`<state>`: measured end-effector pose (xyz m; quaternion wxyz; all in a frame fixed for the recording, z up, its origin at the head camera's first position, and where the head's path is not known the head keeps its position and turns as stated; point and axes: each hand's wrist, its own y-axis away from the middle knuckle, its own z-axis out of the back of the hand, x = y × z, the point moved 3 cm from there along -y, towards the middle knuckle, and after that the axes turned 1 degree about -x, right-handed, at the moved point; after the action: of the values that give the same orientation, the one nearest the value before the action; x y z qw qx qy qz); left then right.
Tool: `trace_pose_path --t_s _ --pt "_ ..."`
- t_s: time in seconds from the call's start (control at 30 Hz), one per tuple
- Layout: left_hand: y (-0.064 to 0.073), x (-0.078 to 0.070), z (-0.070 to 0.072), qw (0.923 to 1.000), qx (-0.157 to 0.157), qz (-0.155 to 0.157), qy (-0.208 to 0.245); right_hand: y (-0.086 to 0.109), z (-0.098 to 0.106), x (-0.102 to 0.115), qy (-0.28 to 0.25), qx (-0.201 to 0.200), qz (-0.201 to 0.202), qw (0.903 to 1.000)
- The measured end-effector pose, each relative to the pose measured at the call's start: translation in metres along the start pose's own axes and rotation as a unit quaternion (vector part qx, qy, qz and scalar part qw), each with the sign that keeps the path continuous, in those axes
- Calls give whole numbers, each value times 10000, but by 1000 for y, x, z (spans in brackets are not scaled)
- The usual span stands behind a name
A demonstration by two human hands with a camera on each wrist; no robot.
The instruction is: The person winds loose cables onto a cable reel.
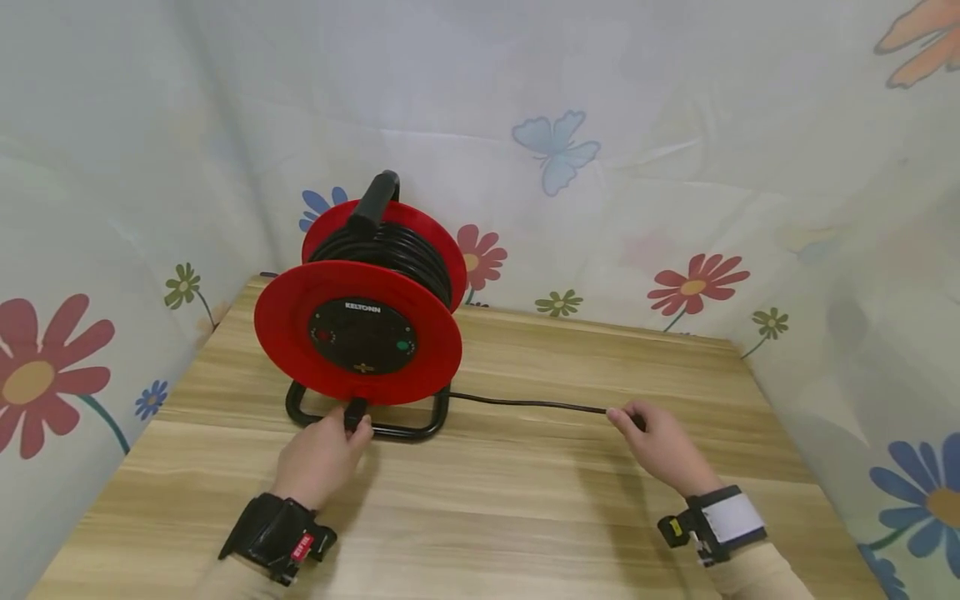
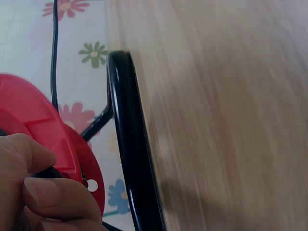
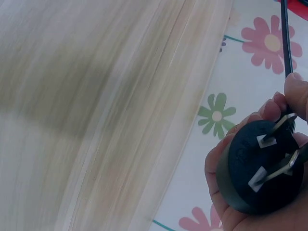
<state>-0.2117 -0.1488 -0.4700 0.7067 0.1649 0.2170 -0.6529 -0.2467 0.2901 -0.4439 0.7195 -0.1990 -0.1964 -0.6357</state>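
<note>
A red cable reel (image 1: 277,333) with black cable wound on it stands on a black tube frame (image 1: 408,434), left of the table's middle. At the lower rim of its front disc, my left hand (image 1: 318,458) grips a small black crank knob (image 1: 355,412); in the left wrist view fingers mostly cover this knob. My right hand (image 1: 663,446) holds a black power plug (image 3: 257,168), its metal pins showing in the right wrist view. From the plug, the black cable (image 1: 525,402) runs left to the reel's base, nearly straight, just above or on the table.
Beneath everything lies a wood-grain table (image 1: 487,517). Pale cloth with printed flowers and a butterfly (image 1: 557,150) hangs behind and at both sides. On top of the reel is a dark carrying handle (image 1: 375,202).
</note>
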Motion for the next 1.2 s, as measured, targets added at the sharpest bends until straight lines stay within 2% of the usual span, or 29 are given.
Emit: trace_pose_path --t_s 0.2,0.37,0.53,0.73,1.0,1.2 --pt "0 9 6 9998 65 90 142 -1 -4 8 -30 4 -23 10000" --pt "1 14 10 9994 125 202 251 -3 -8 14 -139 13 126 9998" --pt "2 18 15 9986 52 327 402 -2 -12 16 -317 53 266 9991" --pt "3 23 19 9969 -53 493 609 -3 -17 22 -235 45 269 9994" --pt "3 27 33 9965 -248 481 639 -9 -26 31 -162 -39 380 9991" --pt "3 32 41 9949 -400 508 779 -13 -33 36 -274 60 377 9989"
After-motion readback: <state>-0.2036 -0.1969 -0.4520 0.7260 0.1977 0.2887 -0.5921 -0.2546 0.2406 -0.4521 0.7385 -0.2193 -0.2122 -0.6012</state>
